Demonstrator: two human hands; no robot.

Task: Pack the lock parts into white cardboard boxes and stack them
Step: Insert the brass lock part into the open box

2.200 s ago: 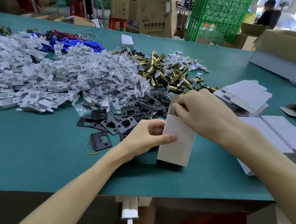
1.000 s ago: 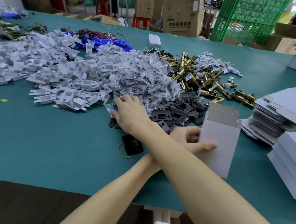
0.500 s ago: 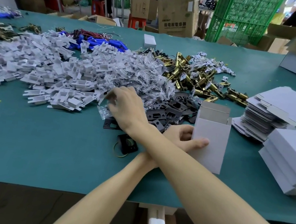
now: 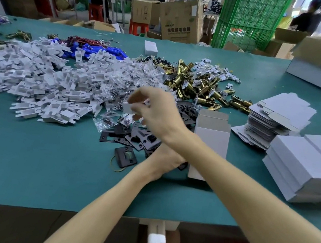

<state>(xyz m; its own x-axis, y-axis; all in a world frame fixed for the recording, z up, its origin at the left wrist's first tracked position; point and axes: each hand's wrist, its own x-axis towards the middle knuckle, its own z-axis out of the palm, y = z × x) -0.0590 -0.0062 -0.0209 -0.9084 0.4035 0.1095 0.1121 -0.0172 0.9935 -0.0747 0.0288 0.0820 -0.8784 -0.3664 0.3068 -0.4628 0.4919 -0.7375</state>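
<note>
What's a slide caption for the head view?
Right hand, crossed over the left arm, pinches a small clear bag beside an open white box.

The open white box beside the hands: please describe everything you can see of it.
The white box is cardboard, tall and narrow, standing upright on the green table with its top flaps open. Black plates lie at its left. The right forearm hides its lower left side, so any grip there is unseen.
</note>
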